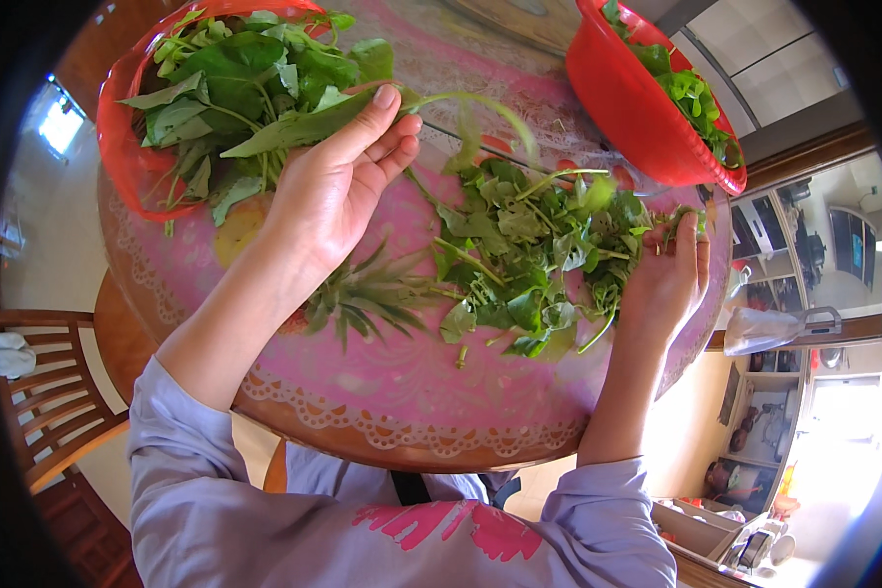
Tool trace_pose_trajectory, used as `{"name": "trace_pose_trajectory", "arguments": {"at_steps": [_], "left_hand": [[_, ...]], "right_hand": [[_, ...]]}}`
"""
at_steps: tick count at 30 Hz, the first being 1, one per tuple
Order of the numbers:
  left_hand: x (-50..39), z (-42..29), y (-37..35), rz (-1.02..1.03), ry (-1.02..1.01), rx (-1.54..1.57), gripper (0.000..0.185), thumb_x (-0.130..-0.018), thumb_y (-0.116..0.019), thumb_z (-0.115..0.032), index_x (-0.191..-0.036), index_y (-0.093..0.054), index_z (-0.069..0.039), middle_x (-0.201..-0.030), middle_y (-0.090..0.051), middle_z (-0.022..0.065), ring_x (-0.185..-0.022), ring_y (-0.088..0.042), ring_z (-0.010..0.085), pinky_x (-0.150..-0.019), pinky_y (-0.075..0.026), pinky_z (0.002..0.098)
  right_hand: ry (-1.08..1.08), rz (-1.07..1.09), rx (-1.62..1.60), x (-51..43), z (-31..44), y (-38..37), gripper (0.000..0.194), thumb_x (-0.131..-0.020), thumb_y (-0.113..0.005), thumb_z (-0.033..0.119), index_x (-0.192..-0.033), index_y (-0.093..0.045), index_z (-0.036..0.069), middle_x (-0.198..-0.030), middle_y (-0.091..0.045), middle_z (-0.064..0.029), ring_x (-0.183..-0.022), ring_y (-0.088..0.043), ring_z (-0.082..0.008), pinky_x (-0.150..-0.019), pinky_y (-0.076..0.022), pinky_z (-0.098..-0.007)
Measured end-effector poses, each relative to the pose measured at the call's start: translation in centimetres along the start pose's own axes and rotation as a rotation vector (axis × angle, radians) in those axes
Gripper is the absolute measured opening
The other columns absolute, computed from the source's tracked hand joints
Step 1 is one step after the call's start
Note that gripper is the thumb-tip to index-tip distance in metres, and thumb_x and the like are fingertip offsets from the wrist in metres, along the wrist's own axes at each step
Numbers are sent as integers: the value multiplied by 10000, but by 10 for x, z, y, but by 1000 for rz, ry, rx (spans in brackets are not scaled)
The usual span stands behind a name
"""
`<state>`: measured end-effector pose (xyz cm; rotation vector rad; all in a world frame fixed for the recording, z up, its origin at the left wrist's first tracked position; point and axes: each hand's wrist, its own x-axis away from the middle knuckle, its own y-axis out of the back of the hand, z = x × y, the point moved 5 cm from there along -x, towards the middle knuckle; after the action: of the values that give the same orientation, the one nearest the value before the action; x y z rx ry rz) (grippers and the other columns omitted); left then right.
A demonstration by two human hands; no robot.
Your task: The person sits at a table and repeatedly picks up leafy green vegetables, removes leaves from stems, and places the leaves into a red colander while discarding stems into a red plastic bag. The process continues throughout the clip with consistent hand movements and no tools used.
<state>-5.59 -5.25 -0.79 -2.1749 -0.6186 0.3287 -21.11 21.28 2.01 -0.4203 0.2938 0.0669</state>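
Between thumb and index finger, my left hand (342, 176) pinches a green leaf (309, 128) by its stem. A pale, partly blurred stem (485, 106) trails rightward from those fingertips. Behind this hand, leafy greens (257, 66) fill a red plastic bag (121, 117). My right hand (665, 275) is at the right end of a loose pile of torn greens (536, 257), its fingers closed on a small leafy piece (680, 220). Stems and crumpled leaves are mixed in the pile, which lies directly on the tablecloth.
A red plastic basin (632, 110) holding greens stands at the far right of the round table, which has a pink patterned cover (411, 389) with a lace-like border. Left of the table is a wooden slatted chair (59, 389). Shelves with cookware (757, 441) stand to the right.
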Motion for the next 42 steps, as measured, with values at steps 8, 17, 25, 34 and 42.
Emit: {"name": "trace_pose_trajectory", "arguments": {"at_steps": [8, 17, 25, 34, 42], "left_hand": [[6, 6, -3, 37, 67, 27, 189, -854, -681, -146, -1009, -635, -49, -914, -642, 21, -860, -609, 147, -787, -503, 282], [7, 14, -7, 82, 97, 66, 153, -860, -673, -145, -982, -637, -59, -906, -643, 24, -860, -612, 144, -779, -512, 277], [8, 13, -10, 128, 106, 89, 139, -865, -665, -137, -976, -635, -58, -912, -642, 26, -865, -615, 149, -783, -512, 275], [5, -4, -12, 44, 1, -98, 350, -813, -722, -129, -1120, -576, -47, -1039, -613, 56, -964, -587, 163, -850, -464, 280], [39, -52, -49, -35, -1208, -1155, 649, -759, -727, -20, -1314, -391, -25, -1227, -540, 160, -1139, -493, 215, -986, -358, 343]], "right_hand": [[268, 573, 719, 33, 6, -51, 362, -801, -693, 63, -1155, -629, 27, -1054, -631, -96, -954, -574, -168, -894, -429, -305], [339, 612, 718, 58, 10, -69, 272, -782, -674, -12, -1051, -685, 25, -920, -653, -75, -869, -549, -175, -830, -425, -289], [-202, 990, 445, 64, 2, -69, 264, -883, -640, 143, -1081, -639, -32, -912, -656, -91, -861, -575, -136, -794, -451, -261], [-392, 922, 231, 72, -3, -67, 135, -816, -681, 21, -929, -645, -42, -915, -648, -71, -830, -583, -116, -760, -472, -257], [271, 860, 808, 70, 4, -72, 149, -697, -685, -65, -827, -653, 1, -793, -629, -68, -757, -564, -158, -712, -445, -259]]}}
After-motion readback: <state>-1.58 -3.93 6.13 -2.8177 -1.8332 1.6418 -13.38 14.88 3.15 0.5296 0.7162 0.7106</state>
